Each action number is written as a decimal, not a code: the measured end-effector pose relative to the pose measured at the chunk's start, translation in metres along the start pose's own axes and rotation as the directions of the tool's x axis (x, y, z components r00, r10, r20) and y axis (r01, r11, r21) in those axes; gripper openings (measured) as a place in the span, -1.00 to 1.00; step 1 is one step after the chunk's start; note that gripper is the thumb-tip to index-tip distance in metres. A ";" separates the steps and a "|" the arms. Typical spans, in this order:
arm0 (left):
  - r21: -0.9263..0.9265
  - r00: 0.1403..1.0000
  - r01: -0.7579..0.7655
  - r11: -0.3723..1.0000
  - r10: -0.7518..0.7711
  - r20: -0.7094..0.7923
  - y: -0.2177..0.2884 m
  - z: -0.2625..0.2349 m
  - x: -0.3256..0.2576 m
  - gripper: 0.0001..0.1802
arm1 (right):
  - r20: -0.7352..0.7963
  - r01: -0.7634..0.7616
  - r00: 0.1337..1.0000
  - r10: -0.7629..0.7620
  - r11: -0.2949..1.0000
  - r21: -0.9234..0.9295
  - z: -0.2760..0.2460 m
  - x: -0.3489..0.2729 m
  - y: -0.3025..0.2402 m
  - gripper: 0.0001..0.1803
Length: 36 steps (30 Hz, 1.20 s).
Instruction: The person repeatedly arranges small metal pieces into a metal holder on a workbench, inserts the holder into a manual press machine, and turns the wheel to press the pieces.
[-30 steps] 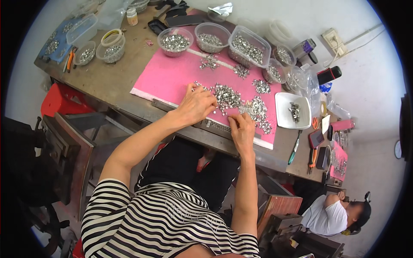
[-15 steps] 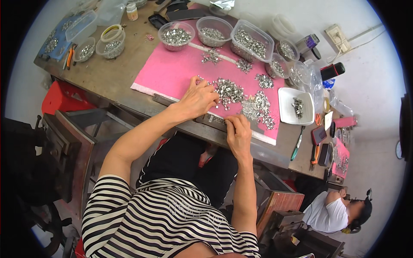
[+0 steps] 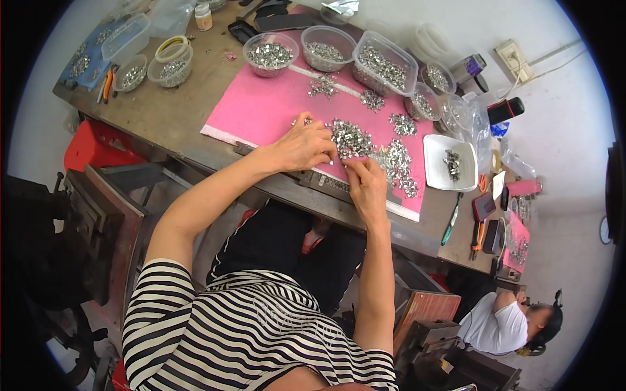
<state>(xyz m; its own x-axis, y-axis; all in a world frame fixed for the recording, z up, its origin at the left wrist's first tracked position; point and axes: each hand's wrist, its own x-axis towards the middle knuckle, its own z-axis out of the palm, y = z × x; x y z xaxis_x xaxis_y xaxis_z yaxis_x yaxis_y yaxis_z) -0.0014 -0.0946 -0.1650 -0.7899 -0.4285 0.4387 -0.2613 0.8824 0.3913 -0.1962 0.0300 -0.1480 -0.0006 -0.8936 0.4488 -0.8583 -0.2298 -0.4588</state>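
Note:
On the pink cloth (image 3: 254,104), a heap of small shiny metal pieces (image 3: 351,138) lies just beyond my hands. My left hand (image 3: 305,144) rests at the heap's left side, its fingers curled, with a tiny silvery bit by the thumb. My right hand (image 3: 369,186) is closed in a pinch at the near edge of the heap, its fingertips close to those of the left. What either hand grips is too small or hidden to make out. Below them, a narrow slotted metal bar (image 3: 331,184) lies along the table edge, partly covered by my right hand.
Clear plastic tubs of metal pieces, one a rectangular tub (image 3: 386,64), line the back. A white tray (image 3: 450,179) stands at right near a green-handled tool (image 3: 451,220) and orange-handled pliers (image 3: 478,236). A red stool (image 3: 101,148) stands left; another person (image 3: 499,319) sits at lower right.
My right hand has moved up from the metal bar to the near edge of the heap, uncovering more of the bar. My left hand has shifted slightly right.

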 end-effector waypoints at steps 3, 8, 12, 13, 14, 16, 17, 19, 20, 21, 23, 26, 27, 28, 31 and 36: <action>-0.008 0.998 -0.051 0.999 0.052 0.042 -0.003 -0.003 0.004 -0.92 | 0.066 -0.003 0.998 0.007 0.998 -0.059 0.002 0.004 0.004 -0.87; -0.002 0.991 -0.102 0.995 0.102 0.084 -0.005 -0.008 0.008 -0.92 | 0.091 0.012 0.996 -0.008 0.999 -0.044 0.003 0.008 0.003 -0.92; 0.019 0.990 -0.118 0.993 0.116 0.081 -0.003 -0.005 0.009 -0.91 | 0.073 0.019 0.997 -0.018 1.000 -0.013 0.002 0.007 0.004 -0.93; 0.024 0.991 -0.120 0.992 0.118 0.066 -0.002 -0.004 0.008 -0.90 | 0.070 0.041 0.997 -0.039 0.999 -0.026 0.003 0.007 0.006 -0.93; 0.023 0.990 -0.123 0.992 0.121 0.067 0.001 -0.003 0.008 -0.90 | 0.065 0.061 0.996 -0.058 0.997 -0.040 0.003 0.008 0.008 -0.93; 0.033 0.993 -0.109 0.994 0.110 -0.048 0.010 0.000 0.004 -0.87 | 0.068 0.070 0.995 -0.068 0.997 -0.039 0.005 0.008 0.010 -0.93; 0.031 0.993 -0.112 0.993 0.113 -0.046 0.017 0.002 0.002 -0.87 | 0.073 0.081 0.994 -0.078 0.996 -0.037 0.006 0.008 0.010 -0.92; -0.039 0.985 -0.095 0.995 0.088 -0.148 0.035 0.006 -0.001 -0.84 | 0.071 0.082 0.994 -0.080 0.996 -0.033 0.004 0.008 0.012 -0.91; -0.051 0.979 -0.111 0.992 0.101 -0.175 0.041 0.009 -0.003 -0.82 | 0.073 0.091 0.993 -0.089 0.996 -0.026 0.004 0.008 0.012 -0.90; -0.052 0.979 -0.112 0.992 0.102 -0.174 0.048 0.011 -0.004 -0.82 | 0.072 0.089 0.994 -0.087 0.996 -0.026 0.004 0.006 0.014 -0.90; -0.065 0.976 -0.103 0.993 0.088 -0.198 0.060 0.014 -0.008 -0.82 | 0.053 0.065 0.996 -0.065 0.998 0.003 0.002 0.003 0.016 -0.91; -0.045 0.974 -0.069 0.997 0.057 -0.221 0.067 0.021 -0.014 -0.82 | 0.055 0.041 0.998 -0.041 0.999 0.006 -0.007 -0.004 0.016 -0.93; -0.033 0.969 -0.053 0.998 0.043 -0.244 0.068 0.024 -0.015 -0.82 | 0.054 0.041 0.998 -0.041 0.999 0.005 -0.009 -0.005 0.017 -0.93; -0.033 0.969 -0.054 0.998 0.044 -0.245 0.068 0.025 -0.015 -0.82 | 0.059 -0.009 0.998 0.007 1.000 0.017 -0.009 -0.007 0.019 -0.93; -0.011 0.966 -0.033 0.999 0.029 -0.256 0.071 0.029 -0.015 -0.82 | 0.057 -0.061 0.997 0.058 0.997 0.042 -0.007 -0.008 0.021 -0.93; -0.010 0.967 0.028 1.000 -0.030 -0.255 0.074 0.025 -0.016 -0.83 | 0.034 -0.077 0.997 0.074 0.993 0.095 0.003 -0.003 0.016 -0.92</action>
<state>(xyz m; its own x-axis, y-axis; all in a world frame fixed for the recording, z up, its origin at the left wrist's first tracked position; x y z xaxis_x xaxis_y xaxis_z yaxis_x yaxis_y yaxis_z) -0.0216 -0.0171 -0.1633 -0.6144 -0.4899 0.6185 -0.2775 0.8680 0.4118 -0.2085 0.0277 -0.1590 -0.0470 -0.9207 0.3875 -0.8033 -0.1957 -0.5625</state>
